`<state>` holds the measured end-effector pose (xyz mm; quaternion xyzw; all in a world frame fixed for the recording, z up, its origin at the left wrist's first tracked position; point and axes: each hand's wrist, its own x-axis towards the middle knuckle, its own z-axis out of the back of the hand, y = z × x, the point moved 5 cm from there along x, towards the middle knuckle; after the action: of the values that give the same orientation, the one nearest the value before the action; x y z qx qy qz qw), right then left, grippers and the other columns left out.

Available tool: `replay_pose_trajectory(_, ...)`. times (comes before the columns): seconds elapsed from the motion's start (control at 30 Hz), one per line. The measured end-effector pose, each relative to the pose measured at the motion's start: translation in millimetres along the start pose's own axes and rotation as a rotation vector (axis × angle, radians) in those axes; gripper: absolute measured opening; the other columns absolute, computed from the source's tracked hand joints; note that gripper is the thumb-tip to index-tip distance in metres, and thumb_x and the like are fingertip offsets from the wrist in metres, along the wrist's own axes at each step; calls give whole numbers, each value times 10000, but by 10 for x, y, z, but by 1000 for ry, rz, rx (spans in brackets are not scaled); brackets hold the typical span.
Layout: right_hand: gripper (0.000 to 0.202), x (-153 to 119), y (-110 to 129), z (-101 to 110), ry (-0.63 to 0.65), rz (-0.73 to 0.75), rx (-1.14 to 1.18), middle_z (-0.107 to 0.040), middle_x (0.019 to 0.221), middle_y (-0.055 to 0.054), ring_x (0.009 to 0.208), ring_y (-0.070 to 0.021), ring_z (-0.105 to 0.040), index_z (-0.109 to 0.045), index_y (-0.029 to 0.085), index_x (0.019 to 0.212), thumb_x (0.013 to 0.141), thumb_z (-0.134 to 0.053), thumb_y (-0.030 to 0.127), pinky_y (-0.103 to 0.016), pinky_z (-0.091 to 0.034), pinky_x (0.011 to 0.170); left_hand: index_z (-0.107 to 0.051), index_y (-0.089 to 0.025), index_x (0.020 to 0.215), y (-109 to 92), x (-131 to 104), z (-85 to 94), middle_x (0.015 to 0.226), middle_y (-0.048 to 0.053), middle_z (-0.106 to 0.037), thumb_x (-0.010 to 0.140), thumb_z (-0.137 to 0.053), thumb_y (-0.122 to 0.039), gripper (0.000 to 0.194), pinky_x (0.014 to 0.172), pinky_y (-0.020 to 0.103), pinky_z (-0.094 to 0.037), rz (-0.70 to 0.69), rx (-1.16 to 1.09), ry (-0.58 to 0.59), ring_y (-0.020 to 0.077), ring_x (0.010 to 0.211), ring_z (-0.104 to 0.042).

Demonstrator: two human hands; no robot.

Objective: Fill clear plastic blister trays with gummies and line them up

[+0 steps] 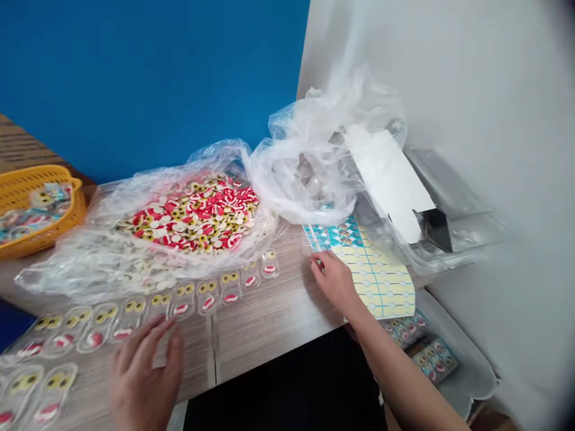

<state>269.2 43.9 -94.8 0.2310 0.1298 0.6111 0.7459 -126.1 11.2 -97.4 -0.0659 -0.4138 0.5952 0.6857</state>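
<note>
My left hand (146, 374) hovers over the near side of the table, slightly blurred, its fingers apart with nothing seen in them. Just beyond it runs a row of small clear plastic trays (182, 299), each holding yellow-and-black eye pieces and a red-and-white mouth piece. Another pair of trays (56, 389) lies at the lower left. My right hand (336, 278) is at the left edge of a yellow-and-blue sticker sheet (381, 281), thumb and fingers pinched together. Whatever is between those fingertips is too small to make out.
An opened plastic bag (67, 269) spreads behind the row, full of loose eye and mouth pieces (197, 212). At left stands a yellow basket (49, 235) of packets. Clear bags (309, 197) and a white box (386, 173) lie back right. Packed items (433, 359) sit below the table edge.
</note>
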Motion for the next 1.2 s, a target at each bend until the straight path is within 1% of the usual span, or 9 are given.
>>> replay_pose_trajectory(0.1, 254, 276, -21, -4, -52, 48, -106, -678, 1162, -104, 1059, -229, -613, -686, 177, 1152, 975, -508, 214, -332, -466, 906, -703, -276, 1094, -656, 190, -482, 1137, 72, -707, 876, -666, -200, 233, 1027, 492, -455, -182, -60, 75, 275, 1064, -643)
replay_pose_trajectory(0.2, 273, 551, 97, -87, -13, 149, -221, -632, 1300, -130, 1181, -271, -546, -682, 179, 1191, 949, -558, 204, -383, -430, 989, -729, -297, 1055, -1111, 295, -872, 1129, 62, -725, 873, -658, -193, 221, 1010, 469, -483, -199, -244, 203, 266, 1069, -660)
replay_pose_trajectory(0.37, 180, 637, 294, -128, 54, 255, -305, -609, 1374, -144, 1265, -337, -489, -715, 163, 968, 931, -539, 155, -478, -400, 1009, -760, -290, 1052, -1417, 330, -1319, 1187, 95, -723, 838, -720, -288, 217, 1067, 505, -469, 258, -629, 431, 299, 1142, -651)
replay_pose_trajectory(0.5, 114, 243, 602, -45, 36, 299, -73, -666, 1237, -130, 1168, -305, -562, -669, 189, 901, 908, -560, 157, -464, -437, 972, -620, -291, 1353, -1443, 229, -1522, 1409, 108, -618, 883, -712, -374, 486, 1114, 447, -444, 696, -1026, 474, 266, 1301, -578)
replay_pose_trajectory(0.67, 138, -66, 1145, -58, 186, 434, 258, -697, 1166, -99, 1160, -283, -589, -679, 220, 972, 897, -589, 148, -461, -446, 989, -667, -289, 1302, -1233, 289, -1439, 1509, 53, -539, 966, -584, -459, 387, 1188, 354, -344, 845, -1118, 264, 222, 1454, -411)
replay_pose_trajectory(0.77, 126, 206, 1358, -127, 349, 474, 390, -724, 1055, -45, 1037, -215, -642, -685, 229, 934, 910, -590, 150, -364, -488, 913, -660, -249, 1276, -1011, 403, -1324, 1348, 106, -650, 946, -571, -547, 454, 988, 379, -509, 919, -1188, 169, 258, 1254, -599)
replay_pose_trajectory(0.9, 204, 913, 1497, -306, 242, 459, 171, -715, 1031, -66, 988, -203, -640, -693, 196, 997, 953, -507, 126, -327, -474, 888, -571, -191, 1355, -786, 545, -1200, 1073, 112, -721, 888, -637, -588, 616, 688, 319, -528, 1006, -1355, 126, 188, 788, -692)
replay_pose_trajectory(1.03, 190, 1418, 1647, -724, 188, 539, -209, -687, 1106, -125, 1088, -260, -595, -710, 173, 1044, 949, -545, 166, -348, -454, 931, -561, -159, 1362, -663, 591, -1127, 1060, 135, -725, 841, -707, -570, 679, 621, 288, -499, 1077, -1405, 77, 172, 727, -680)
replay_pose_trajectory(1.2, 220, 1619, 1686, -1059, 230, 532, -402, -671, 1113, -144, 1072, -254, -615, -715, 159, 1017, 966, -501, 155, -318, -458, 869, -536, -154, 1384, -594, 615, -1127, 1076, 147, -724, 875, -651, -600, 687, 575, 269, -476, 1117, -1496, 92, 172, 714, -672)
